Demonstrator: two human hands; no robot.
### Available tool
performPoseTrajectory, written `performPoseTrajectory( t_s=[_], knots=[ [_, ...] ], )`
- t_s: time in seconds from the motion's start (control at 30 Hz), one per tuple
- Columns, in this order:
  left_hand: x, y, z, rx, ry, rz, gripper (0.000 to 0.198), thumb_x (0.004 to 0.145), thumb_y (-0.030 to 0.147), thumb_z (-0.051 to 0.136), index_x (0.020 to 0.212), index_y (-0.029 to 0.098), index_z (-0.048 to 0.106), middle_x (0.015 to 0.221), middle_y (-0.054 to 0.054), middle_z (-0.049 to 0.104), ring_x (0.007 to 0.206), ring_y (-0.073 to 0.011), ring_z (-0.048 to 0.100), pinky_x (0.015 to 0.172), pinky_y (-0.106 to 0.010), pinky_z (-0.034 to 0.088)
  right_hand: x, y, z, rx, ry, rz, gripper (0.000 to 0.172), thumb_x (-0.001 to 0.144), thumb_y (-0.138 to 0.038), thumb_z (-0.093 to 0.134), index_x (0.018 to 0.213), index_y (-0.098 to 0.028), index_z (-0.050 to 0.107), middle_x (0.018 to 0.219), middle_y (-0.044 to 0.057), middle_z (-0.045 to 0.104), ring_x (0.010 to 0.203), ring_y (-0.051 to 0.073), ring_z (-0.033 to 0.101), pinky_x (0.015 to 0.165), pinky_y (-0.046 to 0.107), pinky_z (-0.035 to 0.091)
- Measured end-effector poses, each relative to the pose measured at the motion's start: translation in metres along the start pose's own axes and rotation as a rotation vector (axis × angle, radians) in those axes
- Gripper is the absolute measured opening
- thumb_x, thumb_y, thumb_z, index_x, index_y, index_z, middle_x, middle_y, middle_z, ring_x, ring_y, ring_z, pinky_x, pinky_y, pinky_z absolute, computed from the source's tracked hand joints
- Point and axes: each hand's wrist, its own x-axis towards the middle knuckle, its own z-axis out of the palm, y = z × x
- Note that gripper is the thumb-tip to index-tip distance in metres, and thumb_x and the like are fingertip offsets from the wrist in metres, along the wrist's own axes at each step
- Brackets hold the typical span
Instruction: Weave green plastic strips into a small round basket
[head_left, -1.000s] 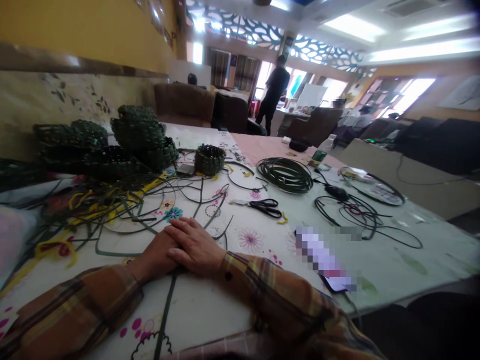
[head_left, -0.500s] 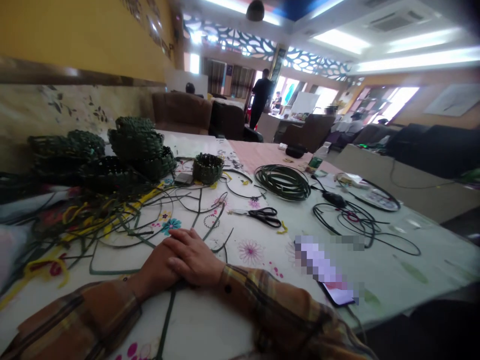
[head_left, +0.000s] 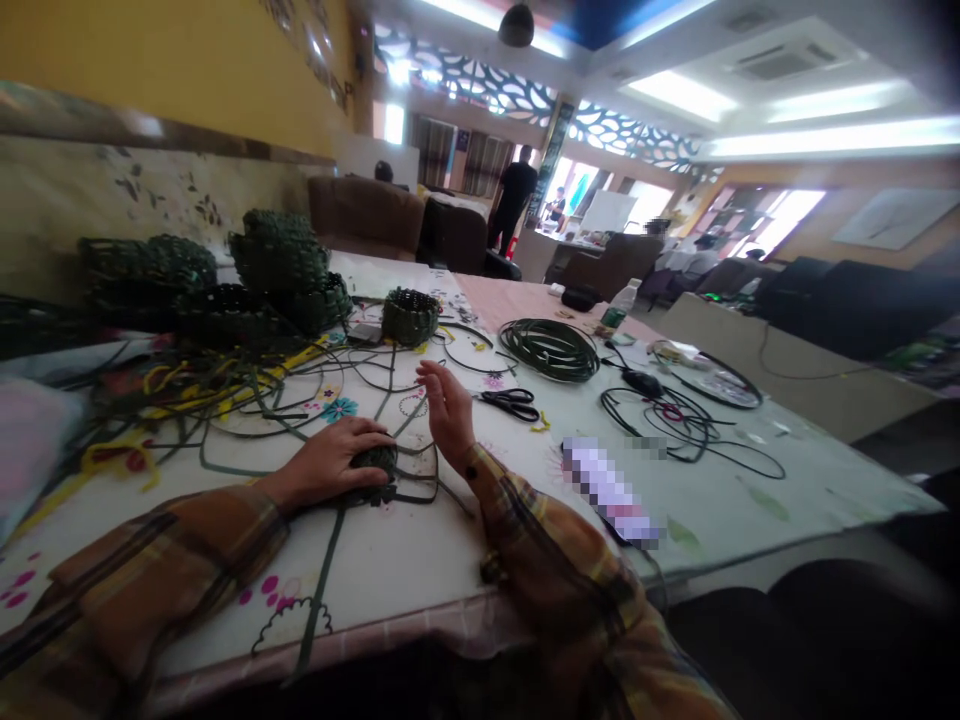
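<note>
My left hand (head_left: pixel 334 455) lies over a small dark green woven piece (head_left: pixel 379 462) on the table, its fingers curled across the top and the palm side hidden. Long flat green strips (head_left: pixel 324 590) run out from this piece in several directions over the cloth. My right hand (head_left: pixel 448 412) is raised just to the right of it, fingers stretched upward and holding nothing. Behind the right hand is a pair of black-handled scissors (head_left: pixel 511 403), partly covered by that hand. A small green woven basket (head_left: pixel 410 318) stands farther back.
Several green woven baskets (head_left: pixel 277 255) are stacked at the left by the wall, near yellow and green strips (head_left: pixel 247 385). A coil of green strip (head_left: pixel 549 350), a phone (head_left: pixel 609 490), black cable (head_left: pixel 660 420) and a bottle (head_left: pixel 621 302) lie or stand rightward. People are in the background.
My hands, laid one over the other before, have parted. The right hand rose and moved right; the left now covers the woven piece, which has come into sight. The view has shifted slightly.
</note>
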Motion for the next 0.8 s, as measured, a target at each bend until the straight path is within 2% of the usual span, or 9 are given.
performPoseTrajectory(
  t_s=[0.1,0.23,0.37,0.53,0.63,0.73,0.8],
  knots=[
    [0.000,-0.007,0.001,-0.014,-0.026,0.007,0.067,0.077,0.067,0.067,0.130,0.026,0.063,0.138,-0.011,0.057,0.125,-0.0291,0.051,0.108,-0.044,0.039,0.004,0.005,-0.006,-0.004,0.055,-0.044,0.044,0.102,-0.046,0.036,0.118,-0.014,0.062,0.108,0.012,0.070,0.102,0.020,0.067,0.094,0.037,0.052],
    [0.002,-0.009,-0.001,-0.017,-0.091,-0.003,0.080,0.064,0.066,0.078,0.131,0.025,0.063,0.147,-0.014,0.049,0.134,-0.0361,0.043,0.113,-0.050,0.035,0.008,0.006,-0.011,-0.025,0.119,-0.138,0.039,0.102,-0.043,0.037,0.118,-0.018,0.062,0.107,0.010,0.071,0.097,0.018,0.068,0.090,0.034,0.053],
    [0.004,-0.002,-0.003,-0.017,-0.101,-0.035,0.070,0.067,0.056,0.078,0.128,0.024,0.065,0.140,-0.013,0.053,0.126,-0.0350,0.050,0.108,-0.048,0.041,0.014,0.018,-0.015,-0.063,0.203,-0.135,0.036,0.102,-0.041,0.038,0.113,-0.018,0.063,0.107,0.009,0.071,0.092,0.018,0.068,0.088,0.033,0.052],
    [0.008,0.004,-0.011,-0.055,-0.024,0.000,0.059,0.071,0.052,0.075,0.123,0.024,0.067,0.130,-0.012,0.059,0.118,-0.0322,0.055,0.105,-0.047,0.042,0.021,0.042,-0.018,-0.086,0.257,0.033,0.041,0.101,-0.046,0.035,0.108,-0.018,0.063,0.102,0.008,0.070,0.079,0.015,0.067,0.080,0.030,0.053],
    [0.006,0.010,-0.039,-0.157,0.072,0.002,0.056,0.074,0.053,0.074,0.122,0.025,0.067,0.130,-0.009,0.060,0.121,-0.0315,0.054,0.108,-0.045,0.041,0.024,0.054,-0.020,-0.087,0.290,0.126,0.043,0.100,-0.048,0.032,0.106,-0.017,0.062,0.102,0.008,0.070,0.075,0.014,0.068,0.074,0.028,0.053],
    [-0.004,0.019,-0.084,-0.282,0.278,-0.031,0.053,0.076,0.048,0.073,0.123,0.024,0.065,0.131,-0.005,0.061,0.125,-0.0320,0.053,0.113,-0.048,0.036,0.026,0.062,-0.022,-0.102,0.294,0.185,0.046,0.100,-0.048,0.030,0.107,-0.016,0.062,0.105,0.008,0.070,0.075,0.014,0.068,0.073,0.027,0.052],
    [-0.013,0.024,-0.112,-0.398,0.499,-0.112,0.056,0.073,0.049,0.075,0.122,0.022,0.066,0.130,-0.005,0.063,0.122,-0.0342,0.054,0.111,-0.051,0.038,0.027,0.065,-0.021,-0.131,0.277,0.216,0.049,0.099,-0.049,0.028,0.109,-0.016,0.062,0.107,0.009,0.070,0.076,0.014,0.068,0.073,0.027,0.052]
  ],
)
